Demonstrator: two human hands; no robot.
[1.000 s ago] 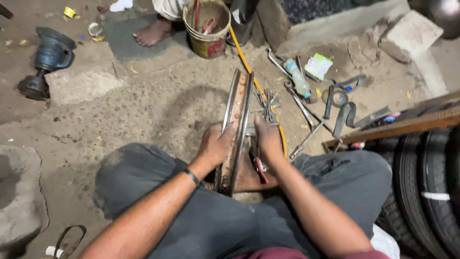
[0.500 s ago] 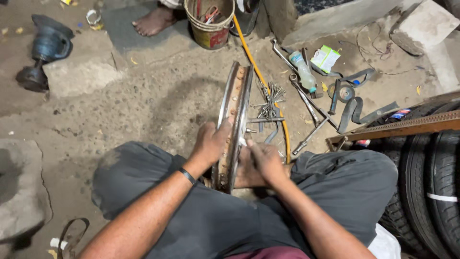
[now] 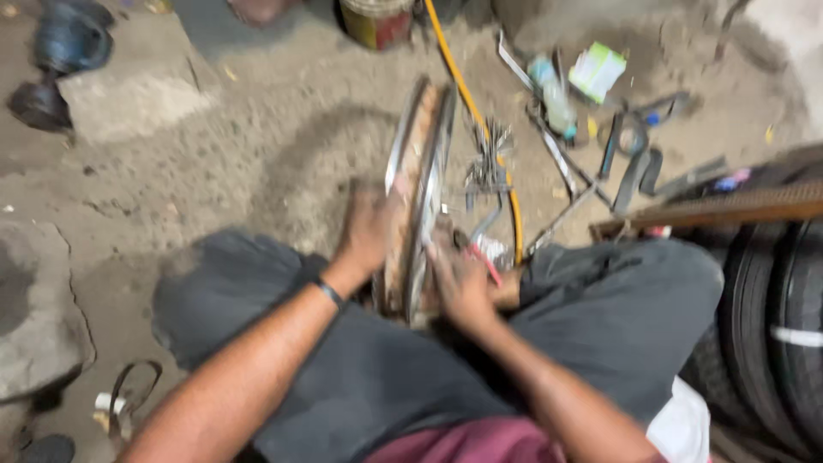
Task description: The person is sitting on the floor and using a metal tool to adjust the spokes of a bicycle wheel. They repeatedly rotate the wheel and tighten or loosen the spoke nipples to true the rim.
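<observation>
Sitting on the ground, the person holds a metal wheel rim (image 3: 418, 193) upright between the knees, at the middle of the view and running toward twelve o'clock. The left hand (image 3: 367, 230) presses flat against the rim's left side, its grip wrapped on the edge as far as the blur allows; the right hand (image 3: 459, 283) sits at the rim's lower right, and I cannot tell whether its grip closes on the rim or on a small red-handled tool (image 3: 485, 261) beside it. The rim looks stiff, fairly light and likely to roll or tip, so the two outer edges seem the safest hold. At one o'clock a yellow hose (image 3: 467, 86) crosses the dirt floor (image 3: 257, 146); tyres (image 3: 771, 317) are stacked at three o'clock.
</observation>
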